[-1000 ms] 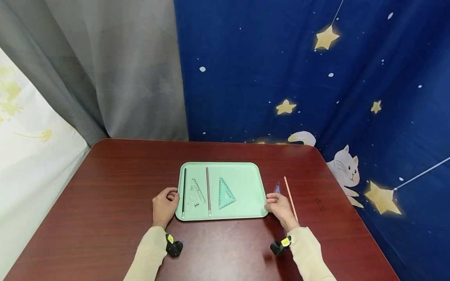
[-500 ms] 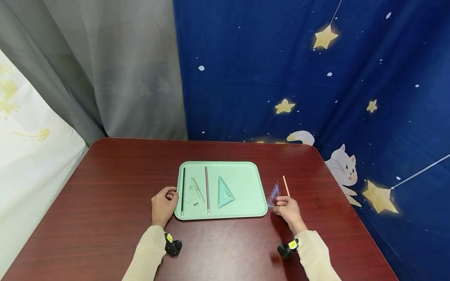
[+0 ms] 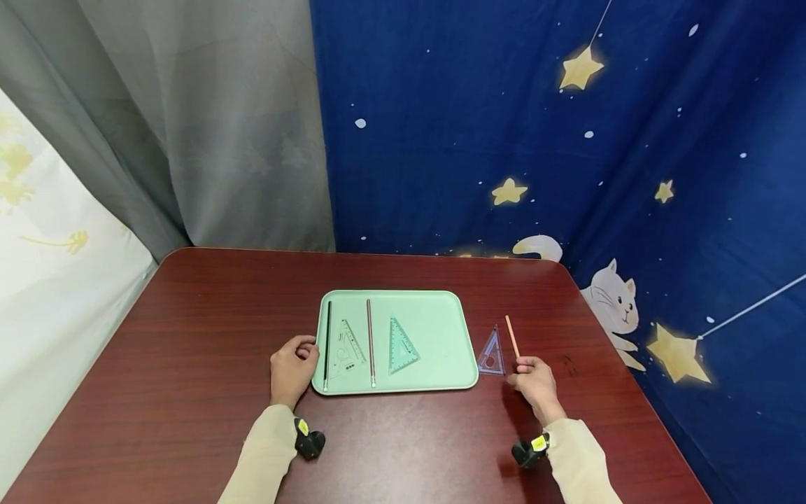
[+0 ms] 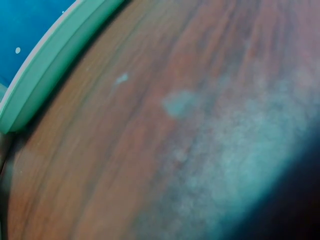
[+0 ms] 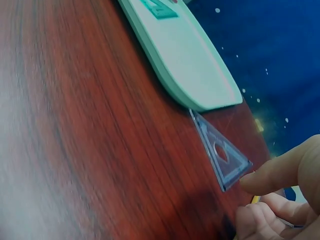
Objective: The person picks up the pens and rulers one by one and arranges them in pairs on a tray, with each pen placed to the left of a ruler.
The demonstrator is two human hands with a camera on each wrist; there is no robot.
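In the head view my left hand (image 3: pixel 293 369) rests at the left rim of the pale green tray (image 3: pixel 441 343), fingers bent; whether it grips the rim is hidden. My right hand (image 3: pixel 535 385) is at the lower part of an orange-toned pencil (image 3: pixel 513 336) lying on the table. In the right wrist view its thumb and fingers are parted, with a bit of pencil (image 5: pixel 256 199) showing between them. Contact with the pencil is unclear. A purple transparent set square (image 3: pixel 492 353) lies flat beside the tray's right edge, close to the right fingertips.
On the tray lie a black pencil (image 3: pixel 327 346), a clear set square (image 3: pixel 348 350), a dark red pencil (image 3: pixel 371 343) and a teal set square (image 3: pixel 401 346). Beneath is a dark red wooden table (image 3: pixel 189 364); curtains (image 3: pixel 441 140) hang behind it.
My right hand has let go of the purple set square beside the tray and moved right and towards me, to the pencil. The left hand has stayed at the tray.
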